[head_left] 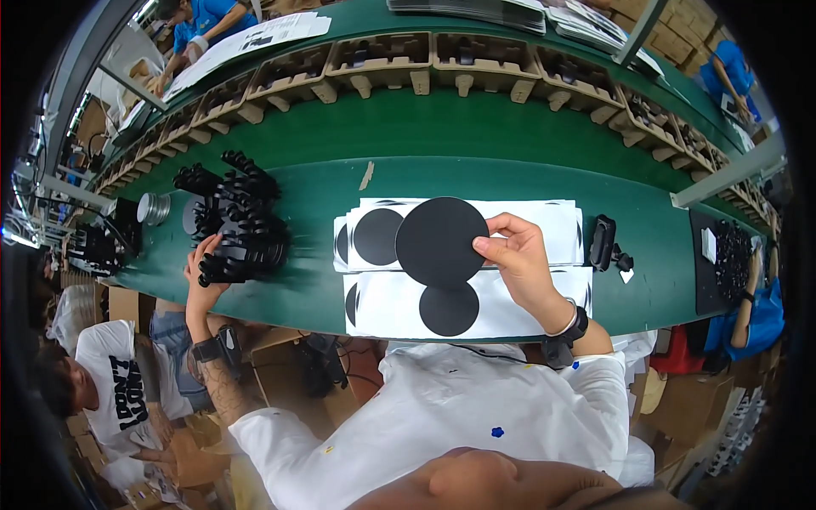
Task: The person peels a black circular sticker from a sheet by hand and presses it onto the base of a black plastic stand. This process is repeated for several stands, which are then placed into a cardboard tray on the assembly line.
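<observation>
Smooth green worktable (pixel 650 289), right grip (pixel 525 259) pinching flat round black disc (pixel 438 242), left grip (pixel 202 270) at ribbed black parts (pixel 248 219), hold unclear

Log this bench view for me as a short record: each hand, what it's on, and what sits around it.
Right hand: pinches a black disc at its right edge
Left hand: at the near left side of a pile of ridged black parts; exact grip hidden
Below the disc in view: white sheets bearing black circles
Right of sheets: a long black piece and smaller black bits
Left of pile: silvery round items
Surface: green table
Far side: row of brown trays
</observation>
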The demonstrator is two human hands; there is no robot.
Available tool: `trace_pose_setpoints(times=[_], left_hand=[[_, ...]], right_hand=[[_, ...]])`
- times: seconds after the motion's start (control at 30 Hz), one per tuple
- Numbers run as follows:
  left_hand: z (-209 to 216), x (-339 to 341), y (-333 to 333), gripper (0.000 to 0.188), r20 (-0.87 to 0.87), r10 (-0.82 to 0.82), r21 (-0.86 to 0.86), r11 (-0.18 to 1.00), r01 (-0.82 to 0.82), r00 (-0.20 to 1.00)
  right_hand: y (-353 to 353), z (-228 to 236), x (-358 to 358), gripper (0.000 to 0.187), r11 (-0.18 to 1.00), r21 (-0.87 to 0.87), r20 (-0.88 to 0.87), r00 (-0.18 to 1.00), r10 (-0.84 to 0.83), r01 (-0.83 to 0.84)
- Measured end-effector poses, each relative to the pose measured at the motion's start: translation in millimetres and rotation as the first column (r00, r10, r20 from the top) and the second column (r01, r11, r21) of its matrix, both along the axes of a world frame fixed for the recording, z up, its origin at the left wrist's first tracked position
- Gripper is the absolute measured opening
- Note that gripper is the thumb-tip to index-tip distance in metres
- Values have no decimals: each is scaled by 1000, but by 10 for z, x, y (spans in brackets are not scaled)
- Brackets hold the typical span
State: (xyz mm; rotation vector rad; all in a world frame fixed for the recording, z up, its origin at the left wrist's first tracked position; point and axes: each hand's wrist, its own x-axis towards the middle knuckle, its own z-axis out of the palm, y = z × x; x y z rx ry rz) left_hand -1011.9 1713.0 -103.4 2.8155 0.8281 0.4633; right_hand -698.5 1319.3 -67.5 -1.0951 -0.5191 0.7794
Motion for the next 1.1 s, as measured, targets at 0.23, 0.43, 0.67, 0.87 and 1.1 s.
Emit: trace_pose_setpoints(times=[0.23,0.43,0.67,0.87,1.1], left_hand=[[327,146,4,97,-28,-139,-240,962,128,990],[270,245,209,90,-30,-455,-123,885,448,890],[297,253,482,85,10,-349,-443,839,317,937],[901,234,136,77,277,-217,-497,801,333,936],[940,1043,-1372,88,876,350,-442,311,841,331]], right_hand=[[-82,-77,0,12,1000,7,-20,1000,-7,7],[-154,-171,8,12,999,6,-20,999,-33,33],[-319,-269,37,13,991,-11,-35,990,-137,137],[-512,-283,89,13,964,-2,-1,964,-267,267],[-421,-99,23,12,951,97,34,954,-298,294]])
